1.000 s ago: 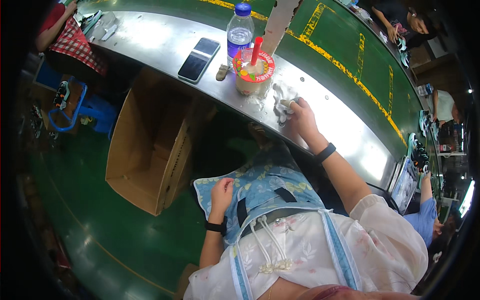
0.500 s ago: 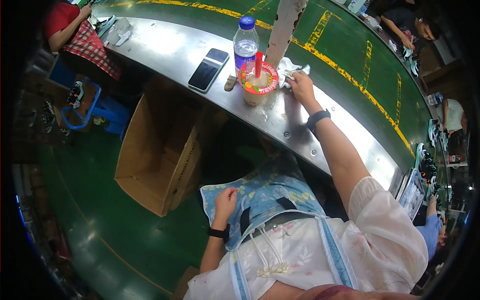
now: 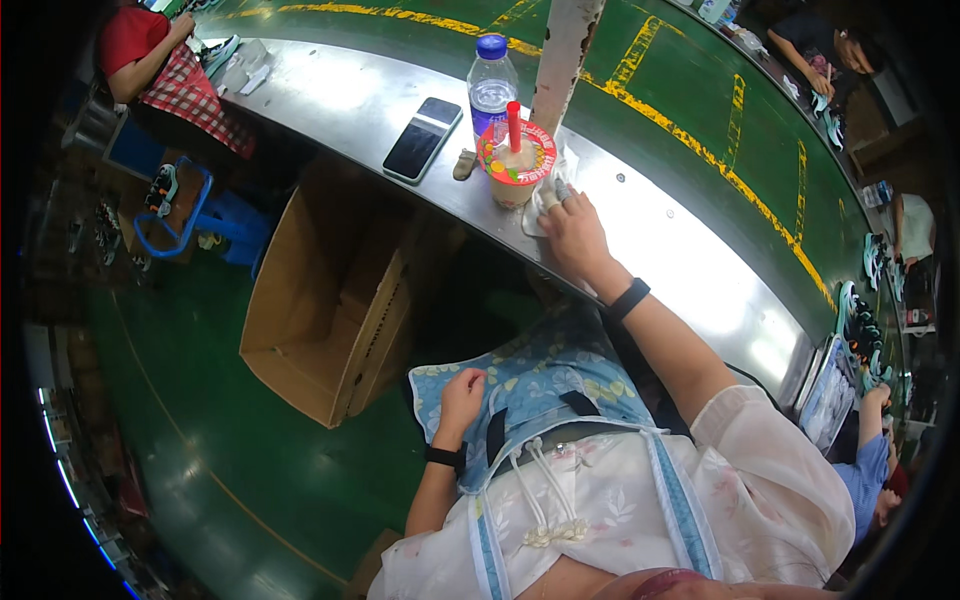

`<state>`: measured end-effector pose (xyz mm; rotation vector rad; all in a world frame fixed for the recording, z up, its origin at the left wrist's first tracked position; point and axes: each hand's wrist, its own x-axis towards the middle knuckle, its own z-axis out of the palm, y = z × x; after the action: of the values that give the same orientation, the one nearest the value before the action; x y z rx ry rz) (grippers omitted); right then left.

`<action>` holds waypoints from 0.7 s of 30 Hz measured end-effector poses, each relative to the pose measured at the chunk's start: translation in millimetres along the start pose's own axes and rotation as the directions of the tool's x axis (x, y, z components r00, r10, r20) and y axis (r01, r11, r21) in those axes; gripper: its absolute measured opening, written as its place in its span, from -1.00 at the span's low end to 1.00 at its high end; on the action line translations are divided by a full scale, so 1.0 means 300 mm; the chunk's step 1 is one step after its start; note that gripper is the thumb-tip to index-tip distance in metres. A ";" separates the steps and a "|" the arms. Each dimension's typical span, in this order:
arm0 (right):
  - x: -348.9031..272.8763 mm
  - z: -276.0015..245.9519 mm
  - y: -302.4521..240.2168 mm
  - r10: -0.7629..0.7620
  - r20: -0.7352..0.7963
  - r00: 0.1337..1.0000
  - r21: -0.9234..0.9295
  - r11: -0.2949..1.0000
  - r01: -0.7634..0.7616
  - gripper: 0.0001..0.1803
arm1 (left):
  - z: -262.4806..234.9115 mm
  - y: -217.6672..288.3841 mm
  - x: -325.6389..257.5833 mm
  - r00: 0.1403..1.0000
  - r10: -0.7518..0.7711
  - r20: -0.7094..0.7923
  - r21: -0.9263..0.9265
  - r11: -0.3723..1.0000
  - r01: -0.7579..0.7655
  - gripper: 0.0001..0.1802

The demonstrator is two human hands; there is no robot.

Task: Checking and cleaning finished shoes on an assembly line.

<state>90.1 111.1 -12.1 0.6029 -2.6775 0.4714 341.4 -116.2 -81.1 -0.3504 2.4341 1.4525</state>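
My right hand [image 3: 575,235] presses a white cloth [image 3: 535,212] onto the metal tabletop, its fingers on the cloth just right of a drink cup [image 3: 514,190]. The cup has a printed red lid film and a thick red straw. Behind it stands a clear bottle [image 3: 491,95] with a blue cap and purple label. To the cup's left are a small brownish object [image 3: 464,165] and a phone [image 3: 423,140] lying flat. Over the blue flowered apron [image 3: 535,375], my left hand [image 3: 461,400] stays loosely closed, with nothing visible in it.
The metal table [image 3: 660,240] curves across the view, and a chipped post [image 3: 566,65] rises behind the bottle. A large open cardboard box [image 3: 320,300] stands on the floor at left, near a blue stool [image 3: 225,220]. Other people work with shoes at the far left and right.
My right hand has come nearer and left with the white cloth, from behind the cup to the tabletop beside it. My left hand stays over the apron.
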 end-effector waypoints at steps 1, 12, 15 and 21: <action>-0.009 -0.008 -0.029 0.037 0.071 0.997 -0.006 0.999 -0.036 -0.51 | 0.001 -0.001 -0.001 1.000 0.005 0.002 0.004 1.000 -0.005 -0.80; -0.079 -0.010 -0.212 0.150 0.188 0.971 -0.032 0.989 -0.146 -0.15 | 0.025 -0.002 -0.037 1.000 0.002 0.009 -0.035 0.999 -0.001 -0.81; -0.093 -0.010 -0.223 0.134 0.122 0.983 -0.066 0.990 -0.127 -0.19 | 0.041 -0.007 -0.036 0.999 0.039 0.018 -0.014 0.999 -0.039 -0.81; -0.136 -0.048 -0.228 0.076 0.194 0.978 0.025 0.996 -0.083 -0.21 | 0.062 -0.002 -0.039 0.998 0.031 0.050 0.052 0.998 -0.033 -0.79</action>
<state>160.1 72.5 0.4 0.5792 -2.8923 0.5033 354.6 -99.5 -85.8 -0.2629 2.4445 1.3903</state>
